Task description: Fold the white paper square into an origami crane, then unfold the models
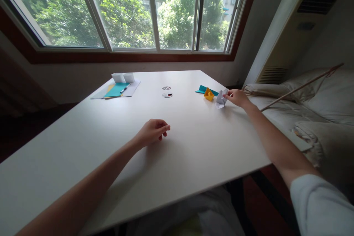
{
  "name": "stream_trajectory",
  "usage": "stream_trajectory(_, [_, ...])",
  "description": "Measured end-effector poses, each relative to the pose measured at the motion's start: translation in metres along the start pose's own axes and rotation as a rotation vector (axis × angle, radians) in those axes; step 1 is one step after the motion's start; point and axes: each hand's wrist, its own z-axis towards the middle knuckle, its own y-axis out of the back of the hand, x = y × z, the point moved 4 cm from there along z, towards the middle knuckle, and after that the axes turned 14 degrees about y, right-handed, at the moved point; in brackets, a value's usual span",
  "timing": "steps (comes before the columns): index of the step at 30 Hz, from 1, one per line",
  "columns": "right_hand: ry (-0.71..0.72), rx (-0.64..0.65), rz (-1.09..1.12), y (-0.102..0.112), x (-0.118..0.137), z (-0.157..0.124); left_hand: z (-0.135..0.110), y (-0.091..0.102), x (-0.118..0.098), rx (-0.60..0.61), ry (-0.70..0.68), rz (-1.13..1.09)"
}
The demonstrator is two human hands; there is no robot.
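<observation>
At the right side of the white table (193, 147), my right hand (238, 97) pinches a piece of folded white paper (220, 100) between thumb and fingers. Just left of that paper sits a small yellow paper boat (208, 94). Behind both lies a folded teal paper (201, 89), partly hidden by the boat. My left hand (155, 131) hovers over or rests on the middle of the table, its fingers curled and thumb against the index finger. Nothing shows in it.
Two white containers (128, 77) stand at the far left behind stacked teal, yellow and white sheets (114, 90), with a pen (125, 88) on top. Two round patterned pieces (167, 95) lie mid-table. A sofa (298, 99) with a stick (301, 86) is on the right.
</observation>
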Motion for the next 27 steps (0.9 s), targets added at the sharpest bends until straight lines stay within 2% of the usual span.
stream_trajectory(9, [0.023, 0.134, 0.006, -0.022, 0.001, -0.002, 0.002, 0.000, 0.002, 0.001, -0.007, 0.009])
stream_trajectory(20, [-0.087, 0.246, 0.027, -0.018, 0.021, -0.009, 0.000, -0.001, 0.002, -0.004, 0.005, 0.020])
stream_trajectory(27, [-0.064, 0.199, 0.038, -0.015, 0.017, -0.007, 0.000, 0.000, 0.001, -0.003, 0.007, 0.017])
